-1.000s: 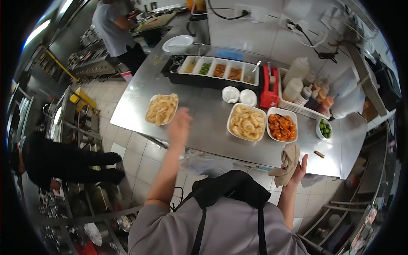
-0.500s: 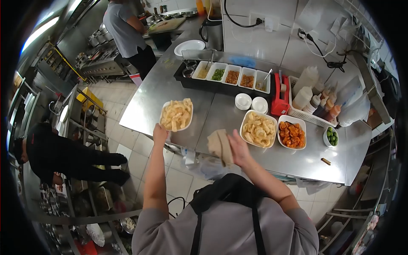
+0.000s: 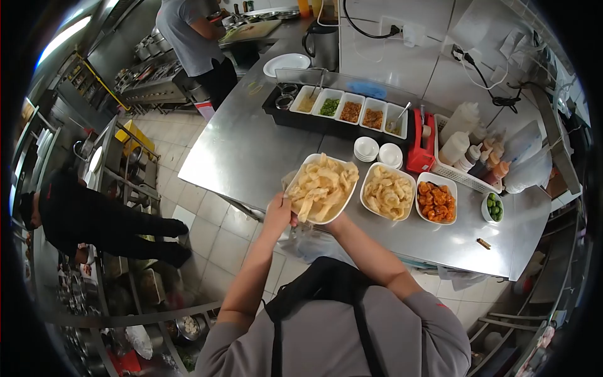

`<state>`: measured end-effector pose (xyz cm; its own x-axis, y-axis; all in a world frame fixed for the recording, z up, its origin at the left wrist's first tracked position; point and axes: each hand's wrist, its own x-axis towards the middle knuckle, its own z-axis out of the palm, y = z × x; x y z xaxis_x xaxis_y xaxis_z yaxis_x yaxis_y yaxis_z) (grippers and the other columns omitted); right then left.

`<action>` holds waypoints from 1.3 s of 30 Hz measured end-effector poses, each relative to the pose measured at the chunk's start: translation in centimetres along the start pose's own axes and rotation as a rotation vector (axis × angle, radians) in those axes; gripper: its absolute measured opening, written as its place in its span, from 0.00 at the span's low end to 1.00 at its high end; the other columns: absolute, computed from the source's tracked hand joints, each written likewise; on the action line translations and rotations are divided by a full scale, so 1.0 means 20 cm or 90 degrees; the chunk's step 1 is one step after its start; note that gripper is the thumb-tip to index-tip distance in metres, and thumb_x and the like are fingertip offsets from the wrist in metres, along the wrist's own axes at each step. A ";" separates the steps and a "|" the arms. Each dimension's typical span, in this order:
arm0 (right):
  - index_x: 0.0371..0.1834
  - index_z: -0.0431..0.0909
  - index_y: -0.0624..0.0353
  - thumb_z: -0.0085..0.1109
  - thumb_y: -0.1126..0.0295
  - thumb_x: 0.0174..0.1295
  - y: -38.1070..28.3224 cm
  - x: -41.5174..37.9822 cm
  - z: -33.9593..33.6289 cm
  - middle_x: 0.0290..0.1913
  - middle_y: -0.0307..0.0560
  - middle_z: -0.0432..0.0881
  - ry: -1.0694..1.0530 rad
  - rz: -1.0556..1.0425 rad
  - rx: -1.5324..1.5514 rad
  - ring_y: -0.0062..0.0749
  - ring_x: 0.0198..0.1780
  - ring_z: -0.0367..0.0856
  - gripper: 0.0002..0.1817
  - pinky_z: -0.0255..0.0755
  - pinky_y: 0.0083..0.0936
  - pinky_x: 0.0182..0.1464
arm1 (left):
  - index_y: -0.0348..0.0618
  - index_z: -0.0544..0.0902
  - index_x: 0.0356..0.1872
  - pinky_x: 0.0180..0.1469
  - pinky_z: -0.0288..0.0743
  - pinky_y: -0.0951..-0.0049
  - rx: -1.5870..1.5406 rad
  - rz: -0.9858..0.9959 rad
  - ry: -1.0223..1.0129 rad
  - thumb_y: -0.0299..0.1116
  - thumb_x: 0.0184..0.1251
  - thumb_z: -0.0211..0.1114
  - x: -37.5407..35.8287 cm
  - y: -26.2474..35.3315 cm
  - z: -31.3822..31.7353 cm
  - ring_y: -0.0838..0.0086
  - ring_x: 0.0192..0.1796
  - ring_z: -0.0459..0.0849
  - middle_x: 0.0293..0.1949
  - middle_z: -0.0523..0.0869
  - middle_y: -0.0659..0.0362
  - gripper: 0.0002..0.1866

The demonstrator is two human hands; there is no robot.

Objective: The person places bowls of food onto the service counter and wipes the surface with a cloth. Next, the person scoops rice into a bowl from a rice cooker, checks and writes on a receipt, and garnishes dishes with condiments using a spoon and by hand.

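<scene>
My left hand grips the near left edge of a white bowl heaped with pale fried crackers, held above the front edge of the steel counter. Under the bowl's near right side goes my right hand; its fingers are hidden behind the bowl, and the brown cloth cannot be seen. Just to the right, a second white bowl of crackers stands on the counter. Beside it is a white bowl of orange-red glazed pieces.
Behind the bowls are stacked small white dishes, a black topping rack, a red dispenser and a basket of squeeze bottles. A small bowl of green fruit stands right. Two people work at the left.
The held bowl of crackers has moved right, toward the other bowls. My right hand has gone from holding the brown cloth in view to beneath the bowl, and the cloth is now out of sight.
</scene>
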<state>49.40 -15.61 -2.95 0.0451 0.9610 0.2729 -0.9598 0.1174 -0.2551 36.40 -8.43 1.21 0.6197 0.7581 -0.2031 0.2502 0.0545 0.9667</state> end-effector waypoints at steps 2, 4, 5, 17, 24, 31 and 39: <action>0.58 0.64 0.59 0.36 0.39 0.60 0.04 -0.04 0.00 0.56 0.55 0.70 0.244 -0.086 0.095 0.47 0.56 0.69 0.36 0.66 0.40 0.56 | 0.33 0.72 0.37 0.15 0.69 0.76 0.063 0.034 0.056 0.30 0.65 0.42 0.01 0.01 0.01 0.75 0.14 0.74 0.15 0.76 0.56 0.12; 0.60 0.62 0.62 0.36 0.39 0.60 0.00 -0.18 0.09 0.58 0.55 0.69 0.296 -0.005 0.132 0.46 0.57 0.69 0.38 0.64 0.39 0.58 | 0.33 0.72 0.37 0.15 0.70 0.76 0.088 0.043 0.077 0.30 0.66 0.42 0.03 0.02 0.02 0.75 0.14 0.75 0.16 0.76 0.56 0.12; 0.60 0.61 0.63 0.35 0.39 0.60 -0.05 -0.26 0.13 0.58 0.56 0.68 0.319 0.033 0.149 0.46 0.58 0.69 0.38 0.63 0.38 0.59 | 0.33 0.72 0.37 0.15 0.70 0.76 0.081 0.039 0.074 0.30 0.66 0.42 0.07 0.03 0.01 0.75 0.14 0.75 0.16 0.76 0.56 0.12; 0.43 0.64 0.56 0.43 0.66 0.64 -0.64 -1.43 0.56 0.38 0.49 0.75 0.773 -0.812 -0.496 0.38 0.37 0.77 0.08 0.75 0.34 0.39 | 0.32 0.70 0.34 0.15 0.70 0.75 0.043 0.062 0.036 0.32 0.65 0.42 0.34 -0.25 0.07 0.74 0.14 0.74 0.16 0.76 0.55 0.12; 0.43 0.71 0.63 0.48 0.73 0.61 -0.98 -1.66 0.18 0.39 0.47 0.73 1.092 -0.625 -1.013 0.31 0.47 0.71 0.09 0.66 0.25 0.49 | 0.32 0.69 0.42 0.17 0.71 0.78 0.019 0.024 0.059 0.32 0.67 0.41 0.33 -0.20 0.21 0.77 0.16 0.74 0.21 0.77 0.55 0.14; 0.33 0.77 0.61 0.58 0.75 0.52 -1.32 -1.13 0.50 0.37 0.49 0.77 0.950 -0.689 -1.452 0.44 0.41 0.74 0.06 0.66 0.31 0.46 | 0.32 0.65 0.55 0.18 0.67 0.83 -0.042 0.083 0.201 0.41 0.71 0.43 0.18 -0.20 0.25 0.82 0.18 0.71 0.26 0.76 0.57 0.22; 0.34 0.81 0.58 0.55 0.68 0.50 -1.53 0.11 0.19 0.35 0.53 0.81 0.349 -0.077 -1.561 0.48 0.39 0.78 0.10 0.73 0.35 0.43 | 0.32 0.63 0.53 0.26 0.64 0.80 0.012 0.283 0.291 0.30 0.67 0.45 0.19 -0.41 0.26 0.81 0.23 0.67 0.27 0.69 0.61 0.16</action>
<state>77.84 -18.14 9.07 0.4486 0.8368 0.3139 0.8428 -0.2793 -0.4600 40.68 -9.34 -8.24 0.2882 0.9068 0.3077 0.0578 -0.3372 0.9396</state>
